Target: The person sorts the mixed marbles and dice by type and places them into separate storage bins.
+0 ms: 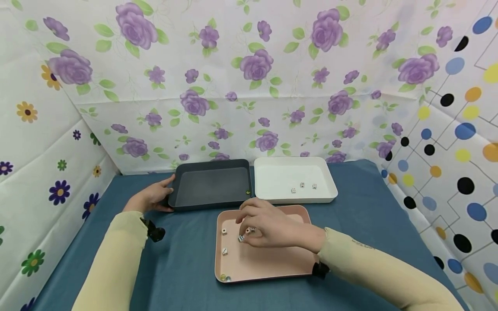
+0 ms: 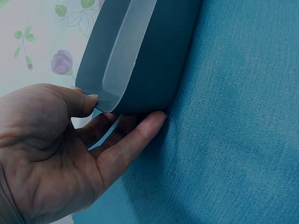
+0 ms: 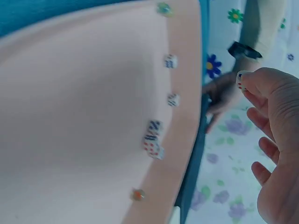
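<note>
My left hand (image 1: 152,196) grips the left edge of a dark grey tray (image 1: 210,185); in the left wrist view the thumb lies at its rim, the fingers against the outer wall. Above a pink tray (image 1: 268,263), my right hand (image 1: 270,222) pinches a white die (image 3: 240,80) between thumb and forefinger. Two dice, an upper (image 1: 224,231) and a lower one (image 1: 224,251), lie along the pink tray's left side. More dice (image 3: 152,147) lie close together there, partly hidden by my right hand in the head view.
A white tray (image 1: 276,172) with three dice (image 1: 301,185) stands right of the dark tray. One small marble (image 1: 248,192) sits in the dark tray's right corner. Glass marbles (image 1: 223,277) lie in the pink tray's near left corner, an orange one (image 3: 138,194) elsewhere in it. Flowered cloth hangs behind.
</note>
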A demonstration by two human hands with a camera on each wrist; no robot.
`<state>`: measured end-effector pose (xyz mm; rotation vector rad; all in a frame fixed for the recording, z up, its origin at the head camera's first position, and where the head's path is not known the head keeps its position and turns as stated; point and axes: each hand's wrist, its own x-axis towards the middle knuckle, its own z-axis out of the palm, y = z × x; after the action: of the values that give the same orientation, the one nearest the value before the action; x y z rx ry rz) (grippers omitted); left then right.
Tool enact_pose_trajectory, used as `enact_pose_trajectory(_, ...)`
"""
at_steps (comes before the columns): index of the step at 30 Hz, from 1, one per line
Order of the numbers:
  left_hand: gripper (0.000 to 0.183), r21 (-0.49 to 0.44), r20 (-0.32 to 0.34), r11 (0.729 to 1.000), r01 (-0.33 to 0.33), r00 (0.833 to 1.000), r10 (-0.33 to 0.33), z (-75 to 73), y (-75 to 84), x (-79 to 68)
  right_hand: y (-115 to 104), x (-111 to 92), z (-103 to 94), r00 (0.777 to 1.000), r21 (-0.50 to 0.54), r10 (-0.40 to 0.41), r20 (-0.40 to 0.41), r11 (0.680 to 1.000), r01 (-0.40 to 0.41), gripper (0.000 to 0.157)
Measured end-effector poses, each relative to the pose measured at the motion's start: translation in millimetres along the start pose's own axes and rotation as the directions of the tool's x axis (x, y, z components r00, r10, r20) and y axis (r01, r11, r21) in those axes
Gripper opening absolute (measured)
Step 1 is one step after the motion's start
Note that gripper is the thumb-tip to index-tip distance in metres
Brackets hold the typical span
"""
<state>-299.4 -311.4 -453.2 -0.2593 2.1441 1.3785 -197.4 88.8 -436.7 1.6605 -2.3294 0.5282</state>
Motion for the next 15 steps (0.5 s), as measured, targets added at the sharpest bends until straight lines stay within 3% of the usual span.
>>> enact_pose_trajectory(6, 0.065, 0.002, -0.004, 1.000, 0.005, 1.000, -0.005, 0.2, 0.0, -0.9, 6, 0, -15.9, 0.991, 0.001, -0.014, -0.129, 1.000, 0.015, 0.006)
enact_pose_trajectory(15, 0.065, -0.006, -0.002, 1.000, -0.002, 1.000, 0.002, 0.1, 0.2, -2.5, 11, -5, -36.1, 0.969, 0.003, 0.073, -0.238, 0.997, -0.074, 0.008)
